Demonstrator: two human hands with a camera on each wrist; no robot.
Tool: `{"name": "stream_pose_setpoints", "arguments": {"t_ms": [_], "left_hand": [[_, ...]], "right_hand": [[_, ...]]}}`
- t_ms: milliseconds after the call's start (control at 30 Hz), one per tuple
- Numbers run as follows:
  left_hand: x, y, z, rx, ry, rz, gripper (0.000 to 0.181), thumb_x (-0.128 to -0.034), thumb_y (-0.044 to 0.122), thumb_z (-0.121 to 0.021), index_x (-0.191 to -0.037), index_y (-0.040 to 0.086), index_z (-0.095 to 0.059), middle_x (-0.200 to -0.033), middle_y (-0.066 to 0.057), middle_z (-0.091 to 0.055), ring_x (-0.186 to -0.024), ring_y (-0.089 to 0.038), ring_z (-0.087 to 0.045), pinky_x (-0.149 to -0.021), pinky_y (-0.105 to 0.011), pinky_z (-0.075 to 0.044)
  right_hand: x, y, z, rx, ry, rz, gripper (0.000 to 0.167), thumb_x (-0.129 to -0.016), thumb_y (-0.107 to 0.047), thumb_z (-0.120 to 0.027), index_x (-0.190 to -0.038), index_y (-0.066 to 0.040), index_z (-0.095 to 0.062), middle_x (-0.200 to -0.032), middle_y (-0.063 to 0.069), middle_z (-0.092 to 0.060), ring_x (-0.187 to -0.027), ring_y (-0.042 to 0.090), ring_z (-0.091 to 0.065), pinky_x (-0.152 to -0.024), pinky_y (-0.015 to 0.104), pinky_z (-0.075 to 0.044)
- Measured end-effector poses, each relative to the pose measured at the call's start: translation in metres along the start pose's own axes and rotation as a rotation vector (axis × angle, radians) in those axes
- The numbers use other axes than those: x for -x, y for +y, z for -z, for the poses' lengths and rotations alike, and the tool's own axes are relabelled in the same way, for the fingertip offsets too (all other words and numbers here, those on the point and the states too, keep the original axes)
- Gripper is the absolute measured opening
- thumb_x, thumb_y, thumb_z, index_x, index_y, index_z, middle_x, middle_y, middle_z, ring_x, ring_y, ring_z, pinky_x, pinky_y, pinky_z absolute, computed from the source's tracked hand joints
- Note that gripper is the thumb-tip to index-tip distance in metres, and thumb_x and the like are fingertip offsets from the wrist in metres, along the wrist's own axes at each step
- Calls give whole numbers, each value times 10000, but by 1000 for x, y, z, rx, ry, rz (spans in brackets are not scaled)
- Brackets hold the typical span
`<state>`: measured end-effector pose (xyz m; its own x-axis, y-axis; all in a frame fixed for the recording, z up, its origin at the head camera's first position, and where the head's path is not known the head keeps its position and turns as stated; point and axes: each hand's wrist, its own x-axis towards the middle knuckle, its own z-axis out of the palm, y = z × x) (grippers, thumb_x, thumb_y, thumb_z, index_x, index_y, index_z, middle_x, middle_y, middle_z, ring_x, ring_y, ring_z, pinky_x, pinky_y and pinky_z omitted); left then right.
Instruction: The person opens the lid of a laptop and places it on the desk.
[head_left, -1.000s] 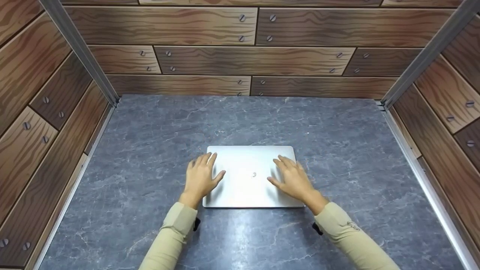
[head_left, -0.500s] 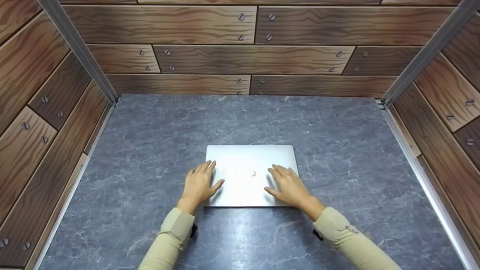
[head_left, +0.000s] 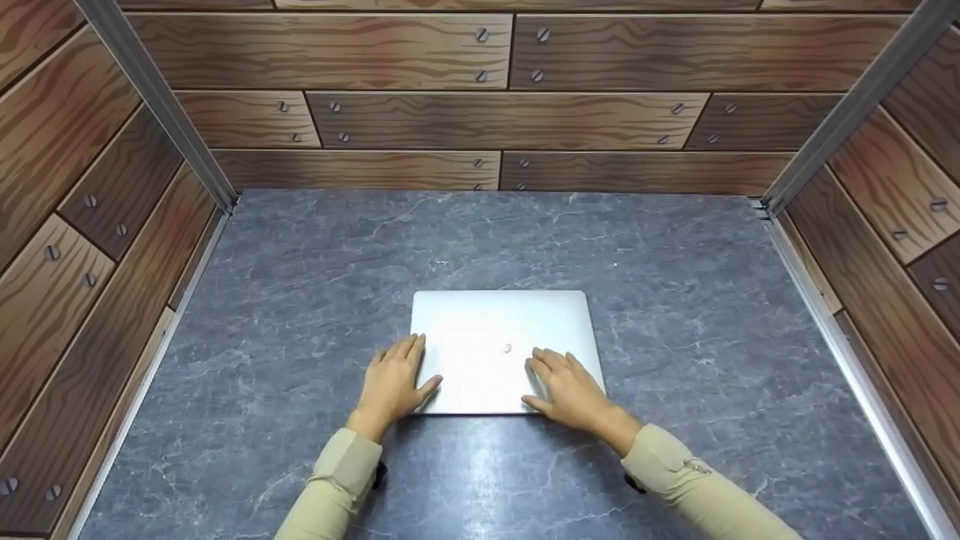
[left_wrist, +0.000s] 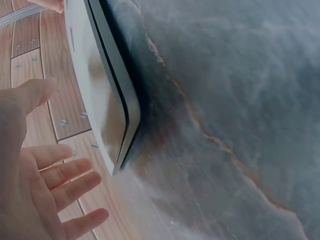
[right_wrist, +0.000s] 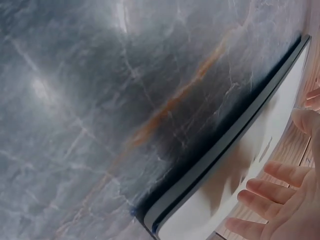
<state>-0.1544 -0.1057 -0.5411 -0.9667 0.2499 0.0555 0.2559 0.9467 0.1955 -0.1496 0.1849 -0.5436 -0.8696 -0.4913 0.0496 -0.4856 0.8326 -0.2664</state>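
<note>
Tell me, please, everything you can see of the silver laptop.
The silver laptop is closed and lies flat on the marbled tabletop, its long sides running left to right. It looks metallic, with a smooth, shiny lid, rounded corners and a small mark near the middle. The wrist views show a dark seam along its edge. The left grip and right grip hover above it, apparently without touching.

Laptop [left_wrist: 101, 90]: closed, silver, dark-seamed edge, brownish patches on top
Fingers [left_wrist: 77, 190]: my left ones, spread, a visible gap from the laptop
Table [left_wrist: 225, 100]: grey, marbled, rust-veined
Wall [left_wrist: 61, 105]: wooden planks behind my fingers
Right hand [left_wrist: 52, 4]: mine, a scrap, top left
</note>
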Motion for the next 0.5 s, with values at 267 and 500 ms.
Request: {"name": "stream_pose_setpoints", "arguments": {"t_ms": [267, 500], "left_hand": [[8, -5, -3, 15, -40, 16, 739, -882, 500, -617, -1449, 67, -426, -1449, -142, -509, -1334, -302, -504, -1085, -529, -429], [13, -10, -5, 38, -44, 12, 757, -869, 505, -632, -1447, 61, -427, -1448, -155, -504, -1334, -319, -499, -1078, -552, -427]], "right_hand": [[3, -2, -4, -10, -32, 24, 661, -830, -414, -713, -1295, 24, -540, -1394, 249, -516, -1297, 427, -498, -1066, 639, -395], [5, -2, -6, -15, -63, 10, 726, -810, -433, -729, -1322, 34, -512, -1432, 258, -470, -1341, 439, -448, -1089, 630, -376]]}}
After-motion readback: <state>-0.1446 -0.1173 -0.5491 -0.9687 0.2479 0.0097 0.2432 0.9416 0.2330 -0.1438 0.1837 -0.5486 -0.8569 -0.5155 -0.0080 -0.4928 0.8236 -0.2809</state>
